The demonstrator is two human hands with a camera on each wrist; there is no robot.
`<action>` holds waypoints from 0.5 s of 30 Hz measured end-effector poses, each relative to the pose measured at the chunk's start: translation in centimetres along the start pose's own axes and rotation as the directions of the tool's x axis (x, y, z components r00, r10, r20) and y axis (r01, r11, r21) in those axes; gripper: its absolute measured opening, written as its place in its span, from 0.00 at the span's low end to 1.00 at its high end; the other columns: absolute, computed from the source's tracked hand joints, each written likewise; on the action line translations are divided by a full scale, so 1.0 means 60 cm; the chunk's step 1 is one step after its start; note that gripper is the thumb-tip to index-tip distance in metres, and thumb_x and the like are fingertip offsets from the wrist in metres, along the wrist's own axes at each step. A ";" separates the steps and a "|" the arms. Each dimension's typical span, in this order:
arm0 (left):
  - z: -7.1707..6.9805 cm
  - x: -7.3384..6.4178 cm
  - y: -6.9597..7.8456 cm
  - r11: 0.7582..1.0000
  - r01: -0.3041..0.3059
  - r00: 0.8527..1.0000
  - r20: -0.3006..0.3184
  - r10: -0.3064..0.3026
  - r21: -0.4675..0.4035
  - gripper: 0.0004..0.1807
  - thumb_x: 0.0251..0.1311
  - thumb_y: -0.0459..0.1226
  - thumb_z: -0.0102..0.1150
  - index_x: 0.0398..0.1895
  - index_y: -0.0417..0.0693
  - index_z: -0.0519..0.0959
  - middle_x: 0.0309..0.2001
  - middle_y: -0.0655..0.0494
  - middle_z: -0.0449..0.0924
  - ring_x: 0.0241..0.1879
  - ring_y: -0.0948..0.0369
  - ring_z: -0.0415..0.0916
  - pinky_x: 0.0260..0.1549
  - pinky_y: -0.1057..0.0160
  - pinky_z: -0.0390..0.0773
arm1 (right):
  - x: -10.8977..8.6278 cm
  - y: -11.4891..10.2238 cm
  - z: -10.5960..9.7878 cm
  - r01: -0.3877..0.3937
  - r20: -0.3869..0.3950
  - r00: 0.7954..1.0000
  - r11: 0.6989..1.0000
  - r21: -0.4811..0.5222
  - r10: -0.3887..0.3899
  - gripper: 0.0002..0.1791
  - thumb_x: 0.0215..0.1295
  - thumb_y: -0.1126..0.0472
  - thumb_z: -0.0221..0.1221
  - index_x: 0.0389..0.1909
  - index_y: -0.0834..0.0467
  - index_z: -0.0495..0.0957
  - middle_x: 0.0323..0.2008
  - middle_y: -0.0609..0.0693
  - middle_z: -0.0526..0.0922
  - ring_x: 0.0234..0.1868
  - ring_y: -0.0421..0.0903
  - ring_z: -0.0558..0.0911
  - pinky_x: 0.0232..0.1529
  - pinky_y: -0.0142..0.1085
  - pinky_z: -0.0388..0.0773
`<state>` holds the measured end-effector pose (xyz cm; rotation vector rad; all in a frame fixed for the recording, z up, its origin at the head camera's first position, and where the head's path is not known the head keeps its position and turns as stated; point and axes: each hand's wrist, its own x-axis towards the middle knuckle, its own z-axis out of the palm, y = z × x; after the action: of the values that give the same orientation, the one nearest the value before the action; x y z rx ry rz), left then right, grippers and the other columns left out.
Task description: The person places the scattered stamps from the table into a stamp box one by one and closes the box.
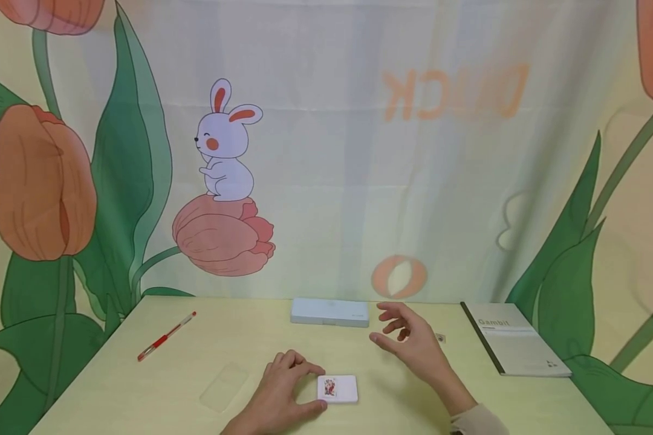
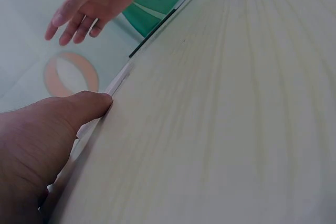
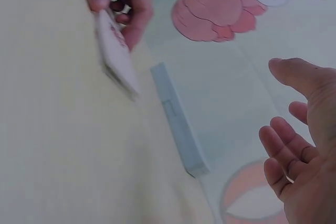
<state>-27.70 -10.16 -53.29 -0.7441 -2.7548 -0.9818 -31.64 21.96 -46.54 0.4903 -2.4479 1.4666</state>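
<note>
A small flat white box (image 1: 347, 389) with a red-and-black card-like picture (image 1: 329, 387) on its left half lies on the table, front centre. My left hand (image 1: 283, 393) holds it by its left end, index finger at the far corner and thumb at the near one. In the right wrist view the white box (image 3: 116, 59) shows as a thin slab in that hand. My right hand (image 1: 410, 344) is raised right of it, fingers spread and loosely bent, with nothing in it; its palm (image 3: 310, 182) shows at the right wrist view's edge.
A pale blue case (image 1: 329, 312) lies at the back. Left of my left hand is a clear plastic cover (image 1: 224, 387), and farther left a red pen (image 1: 166, 336). A small picture piece (image 1: 441, 338) lies behind my right wrist, and a notebook (image 1: 514, 339) farther right.
</note>
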 end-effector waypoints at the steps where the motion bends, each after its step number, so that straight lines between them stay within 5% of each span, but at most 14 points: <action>1: 0.000 0.000 -0.001 1.000 -0.005 1.000 -0.005 0.005 0.000 0.29 0.59 0.64 0.78 0.61 0.68 0.87 0.51 0.65 0.73 0.52 0.63 0.62 0.53 0.54 0.64 | 0.002 0.002 -0.008 0.008 -0.010 1.000 1.000 -0.001 -0.008 0.33 0.66 0.51 0.80 0.70 0.45 0.81 0.55 0.49 0.86 0.50 0.51 0.86 0.48 0.36 0.78; 15: 0.002 -0.001 -0.003 1.000 -0.022 1.000 -0.022 0.022 0.002 0.29 0.59 0.64 0.78 0.61 0.69 0.88 0.51 0.66 0.73 0.52 0.63 0.63 0.53 0.55 0.65 | 0.009 0.045 -0.127 0.016 -0.136 0.990 0.997 -0.069 -0.025 0.35 0.73 0.55 0.76 0.77 0.52 0.76 0.63 0.53 0.83 0.57 0.53 0.82 0.49 0.32 0.77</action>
<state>-27.73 -10.21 -53.52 -0.7578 -2.7225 -0.9773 -32.91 29.81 -44.95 0.3868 -2.3691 1.3569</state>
